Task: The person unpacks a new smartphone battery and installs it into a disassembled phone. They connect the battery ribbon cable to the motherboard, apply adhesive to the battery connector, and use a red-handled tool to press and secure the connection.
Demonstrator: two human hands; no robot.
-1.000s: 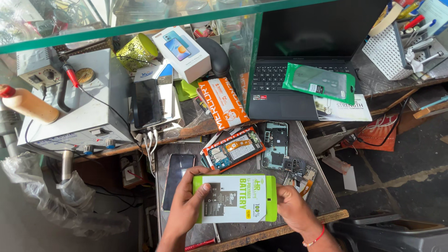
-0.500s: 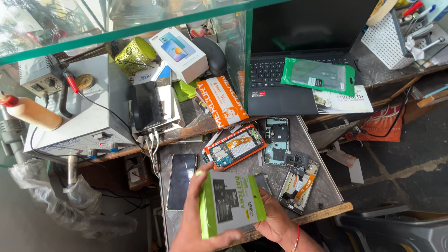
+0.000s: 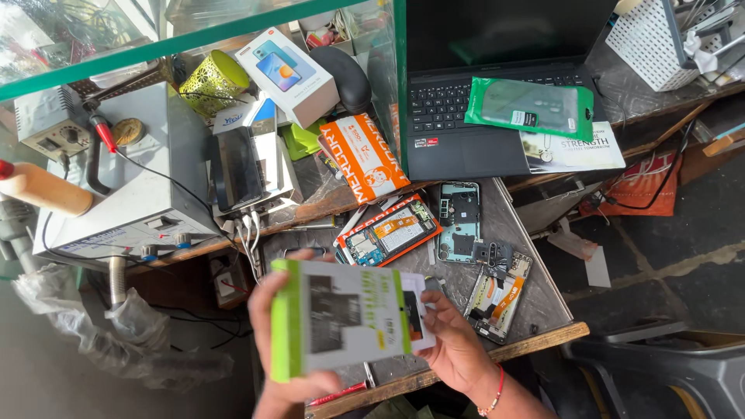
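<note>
My left hand (image 3: 289,388) and my right hand (image 3: 454,347) both hold a green and white battery box (image 3: 341,318) above the small metal work table (image 3: 535,302). The left hand grips its green end, with fingers showing over the top edge. The right hand holds the white end, where an inner tray sticks out slightly. The box is blurred. Just beyond it lie an opened phone in an orange frame (image 3: 388,231), a grey phone back shell (image 3: 459,219) and another opened phone (image 3: 497,295).
A black laptop (image 3: 481,93) carries a green phone-case packet (image 3: 530,107) and a card. An orange packet (image 3: 365,155), a white phone box (image 3: 285,74), a grey power supply (image 3: 116,186), a black phone on a stand (image 3: 239,167) and a white basket (image 3: 652,39) crowd the bench.
The box was held flat facing up, then turned on edge, and now sits closer to the camera, tilted, with its white end pulled out a little. The view has shifted left.
</note>
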